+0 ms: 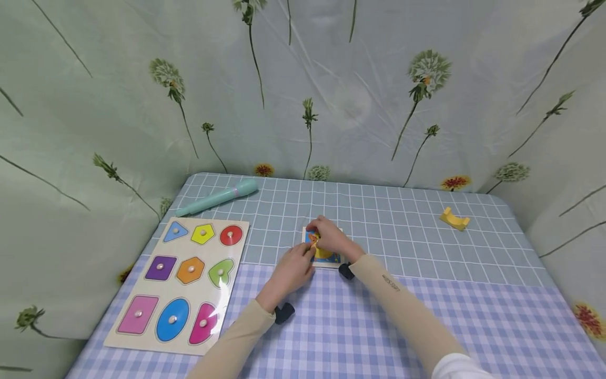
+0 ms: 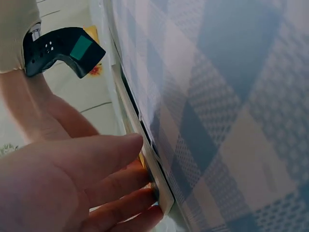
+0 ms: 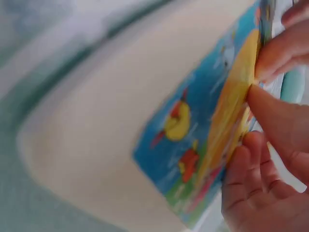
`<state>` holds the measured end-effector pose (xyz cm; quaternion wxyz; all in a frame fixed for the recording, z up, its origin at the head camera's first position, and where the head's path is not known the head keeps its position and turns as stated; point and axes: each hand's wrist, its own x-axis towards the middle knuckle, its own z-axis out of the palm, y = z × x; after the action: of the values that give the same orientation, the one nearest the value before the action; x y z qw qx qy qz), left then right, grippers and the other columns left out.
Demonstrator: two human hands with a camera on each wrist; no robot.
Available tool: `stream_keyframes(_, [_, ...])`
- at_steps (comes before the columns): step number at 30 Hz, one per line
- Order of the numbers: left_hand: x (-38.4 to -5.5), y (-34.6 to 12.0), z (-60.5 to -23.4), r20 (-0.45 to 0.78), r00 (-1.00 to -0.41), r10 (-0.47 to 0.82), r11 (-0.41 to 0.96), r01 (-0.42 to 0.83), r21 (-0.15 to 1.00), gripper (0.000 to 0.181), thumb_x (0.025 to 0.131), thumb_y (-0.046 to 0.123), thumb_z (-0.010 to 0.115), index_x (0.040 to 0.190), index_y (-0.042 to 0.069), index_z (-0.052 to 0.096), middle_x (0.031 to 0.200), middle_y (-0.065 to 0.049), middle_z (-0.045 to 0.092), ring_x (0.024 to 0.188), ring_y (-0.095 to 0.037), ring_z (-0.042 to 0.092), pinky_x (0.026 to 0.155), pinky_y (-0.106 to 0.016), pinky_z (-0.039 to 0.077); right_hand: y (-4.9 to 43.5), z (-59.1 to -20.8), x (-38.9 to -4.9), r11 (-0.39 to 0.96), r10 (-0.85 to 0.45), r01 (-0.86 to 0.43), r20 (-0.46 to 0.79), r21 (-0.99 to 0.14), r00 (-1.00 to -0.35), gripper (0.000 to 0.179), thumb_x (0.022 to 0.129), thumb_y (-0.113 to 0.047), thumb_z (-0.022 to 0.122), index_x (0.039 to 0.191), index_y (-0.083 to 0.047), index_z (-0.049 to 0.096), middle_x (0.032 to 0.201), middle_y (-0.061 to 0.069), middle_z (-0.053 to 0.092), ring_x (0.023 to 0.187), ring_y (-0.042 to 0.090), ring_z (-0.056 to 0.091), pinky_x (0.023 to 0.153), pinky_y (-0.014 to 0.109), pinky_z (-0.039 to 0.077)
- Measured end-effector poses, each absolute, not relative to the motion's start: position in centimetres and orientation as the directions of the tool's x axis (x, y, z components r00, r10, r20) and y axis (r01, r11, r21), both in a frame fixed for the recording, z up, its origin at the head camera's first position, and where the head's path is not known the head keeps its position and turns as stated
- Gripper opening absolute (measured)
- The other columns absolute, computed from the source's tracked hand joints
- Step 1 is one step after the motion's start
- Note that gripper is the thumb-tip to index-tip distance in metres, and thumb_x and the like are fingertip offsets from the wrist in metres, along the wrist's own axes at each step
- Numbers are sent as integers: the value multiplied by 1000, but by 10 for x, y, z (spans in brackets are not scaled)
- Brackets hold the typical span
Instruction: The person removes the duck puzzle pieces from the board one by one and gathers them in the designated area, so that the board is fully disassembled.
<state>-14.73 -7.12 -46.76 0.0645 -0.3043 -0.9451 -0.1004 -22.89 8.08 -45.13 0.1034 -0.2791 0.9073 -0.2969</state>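
Note:
A small picture board (image 1: pixel 326 265) with a cream border and a blue and yellow picture (image 3: pixel 178 121) lies on the cloth. My left hand (image 1: pixel 294 268) reaches it from the left. Its thumb lies near the board edge in the left wrist view, with its fingertips touching the picture. My right hand (image 1: pixel 330 238) arches over the board from the right. In the right wrist view, that hand's fingers (image 3: pixel 239 169) and thumb bend around a yellow part of the picture. The hands almost meet. Whether the yellow part is a loose piece is hidden.
On the left is a large peg puzzle board (image 1: pixel 182 292) with coloured shapes and knobs. Behind it sits a turquoise tapered tube (image 1: pixel 220 197). A yellow curved block (image 1: pixel 455 219) lies at the far right. A floral curtain (image 1: pixel 350 105) hangs around the table's far side.

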Motion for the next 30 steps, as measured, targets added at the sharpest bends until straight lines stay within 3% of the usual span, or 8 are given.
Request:
stream_keyframes(5, [-149,-71,-467,204,-787,582,774,613,161,39,85,11,69,119,-7,61,118,-21,57,100,-29,60,84,-36,51,84,-457,-235,613,-539,-339,-64,-714,-840,48,70,18,58,115,3,62,102,12,53,81,21,46,73,30,44])
stream_keyframes(12, [-151,-72,-465,195,-781,594,762,623,176,38,85,10,69,117,-7,61,115,-19,57,94,-27,60,76,-35,52,78,-463,-235,582,-471,-301,-11,-756,-882,20,88,3,63,107,-1,63,94,11,52,80,21,45,71,30,42])
stream_keyframes(17, [-151,-72,-463,182,-780,598,761,624,178,39,85,12,70,118,-6,60,115,-19,56,93,-26,60,76,-35,52,76,-463,-233,583,-416,-288,25,-760,-909,15,88,2,63,101,-4,61,87,9,52,74,20,46,67,30,40])
stream_keyframes(21, [-151,-71,-464,160,-791,591,769,612,183,39,86,13,70,119,-4,61,112,-17,57,88,-25,60,74,-34,52,88,-462,-236,470,-404,-216,9,-856,-915,13,90,3,60,102,-2,62,83,8,56,70,20,49,62,28,40])
stream_keyframes(25, [-151,-70,-463,118,-813,569,788,581,203,39,87,14,68,121,-3,61,116,-18,56,95,-27,61,79,-36,52,114,-459,-242,361,-389,-125,-28,-924,-921,17,92,0,58,108,5,62,88,10,57,75,19,50,65,30,43])
stream_keyframes(30, [-150,-69,-460,81,-839,538,811,542,219,40,90,15,65,125,-3,59,122,-19,56,103,-29,60,85,-38,51,156,-455,-248,394,-309,-52,-78,-918,-948,22,91,1,57,110,11,59,88,12,56,75,19,46,60,31,40])
